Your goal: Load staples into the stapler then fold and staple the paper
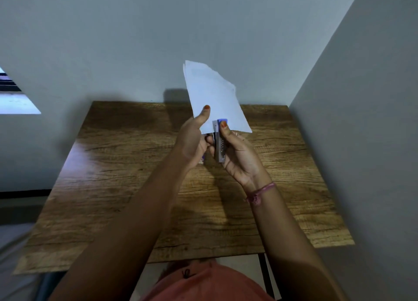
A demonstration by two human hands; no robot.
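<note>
A folded white paper [214,97] is held up in the air above the wooden table [113,187], tilted with its far end up. My left hand [194,137] pinches its lower left part, thumb on the near face. My right hand [237,155] grips a small silver stapler with a blue tip [220,140], thumb pressing near the tip. The stapler's front end sits at the paper's lower edge. A small purple-and-white object [202,160] peeks out under my left hand; I cannot tell what it is.
The table stands in a corner, with a grey wall behind it [135,40] and another on the right [362,119]. A window edge [13,92] shows at the far left. My orange shirt [203,282] is at the bottom.
</note>
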